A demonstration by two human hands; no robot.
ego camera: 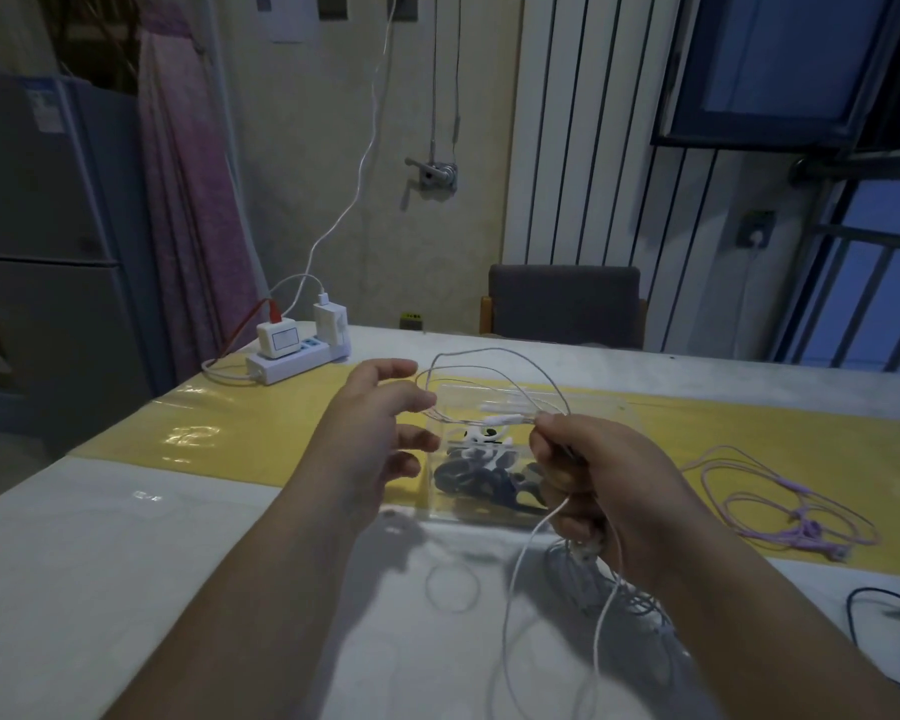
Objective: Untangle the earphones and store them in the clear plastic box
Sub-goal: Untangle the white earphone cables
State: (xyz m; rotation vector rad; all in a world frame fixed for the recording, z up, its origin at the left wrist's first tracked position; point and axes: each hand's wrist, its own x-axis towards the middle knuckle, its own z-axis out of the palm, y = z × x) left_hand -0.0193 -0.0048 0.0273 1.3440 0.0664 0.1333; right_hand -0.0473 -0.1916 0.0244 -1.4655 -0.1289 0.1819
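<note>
While the right hand (583, 475) closes its fingers round a gathered bunch of the white earphones (500, 419), it holds them in the air right over the clear plastic box (463, 511), most likely so that the freed cord can go straight down into it. Wide loops of the thin wire arch away from that fist toward nine o'clock, where the left hand (380, 428) waits with its fingers spread and lightly bent, gripping nothing. Whether a fingertip touches the nearest loop I cannot tell. Spread like that, it looks ready to catch a loop and draw it out of the knot. More white cord trails from the bottom of the right fist toward six o'clock and lies in loose turns on the white table (178, 537), so I judge this set to be only partly untangled. The box stands between the two hands on a yellow runner (261, 433), open at the top, with black and white earphones (479, 475) coiled inside, which suggests the task is about midway. At three o'clock from the box a pink set (780, 506) lies in slack rings on the runner, well apart, and at four o'clock a black cable (889, 626) sits near the table's edge. Both seem to be waiting their turn. A power strip (292, 356) sits at ten o'clock, out of the way.
</note>
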